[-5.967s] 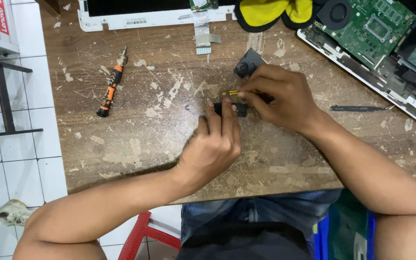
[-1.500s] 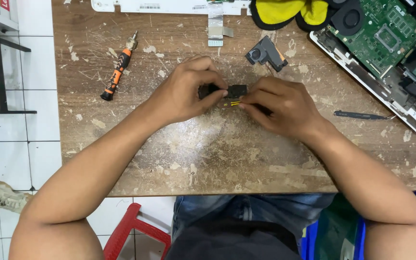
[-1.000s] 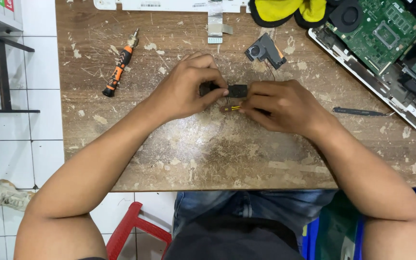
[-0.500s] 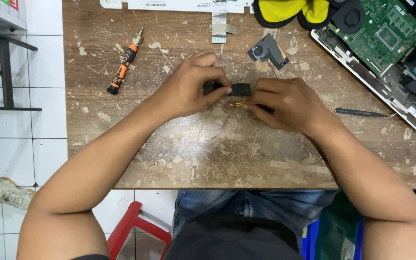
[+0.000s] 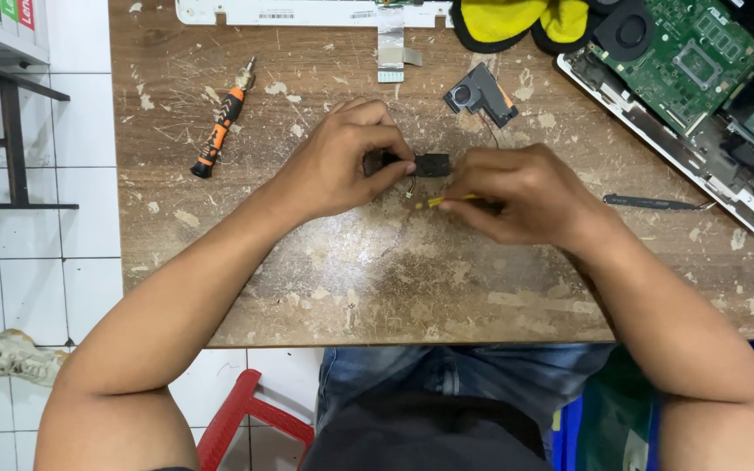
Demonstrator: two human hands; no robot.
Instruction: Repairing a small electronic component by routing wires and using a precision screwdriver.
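Small black component (image 5: 430, 164) is sitting near the middle of the scratched wooden table (image 5: 394, 270), getting pinched between the person's two hands. Nearest the camera, both bare forearms are reaching in from the bottom corners, with jeans and a bit of red stool (image 5: 242, 419) showing under the table edge. Left hand (image 5: 342, 161) is curling over the component's left end, fingers and thumb closed on it so it's being held steady. Right hand (image 5: 521, 192) is gripping a thin yellow tool (image 5: 442, 201), fingers closed tight around it, its tip pointing left just below the component, with a short thin wire hanging off the part right there. Going farther back, a second black part (image 5: 482, 92) with a round opening is lying just beyond the right hand, and an orange and black screwdriver (image 5: 220, 131) is lying off to the left, well apart from the hands. A slim black pry tool (image 5: 652, 203) is resting to the right. At the far edge, a white panel (image 5: 307, 12), a yellow and black cloth (image 5: 517, 19), and an opened laptop (image 5: 700, 78) showing its green board are sitting.
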